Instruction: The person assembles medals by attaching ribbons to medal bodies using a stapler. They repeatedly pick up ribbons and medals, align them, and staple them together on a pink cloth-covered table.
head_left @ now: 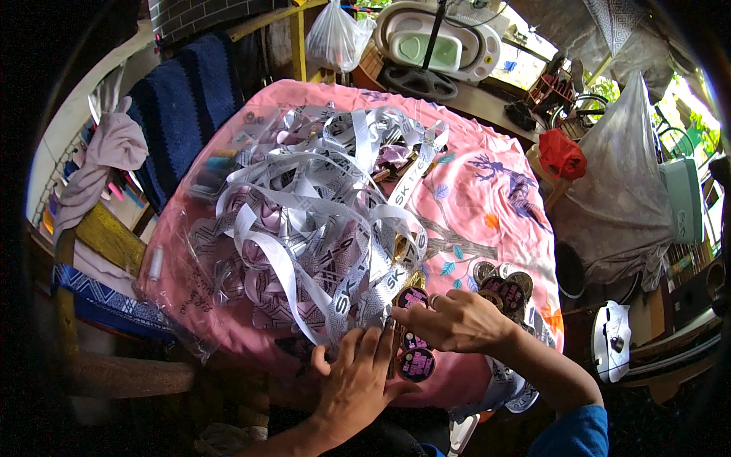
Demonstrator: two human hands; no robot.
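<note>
A large tangle of white and grey printed ribbons covers much of the pink cloth. My left hand lies at its near edge, fingers stretched over the ribbon ends and thumb apart. Just right of it, my right hand is closed, its fingertips together beside the ribbons; what they pinch is hidden. Round medals with black and pink faces lie in a row by my hands, one medal below the right hand and another medal above its fingers. Further right is a pile of medals with ribbons.
The pink patterned cloth covers the table. Clear plastic lies along its left side, with a white thread spool on it. A blue striped cloth hangs at the far left. A red bag stands beyond the right edge.
</note>
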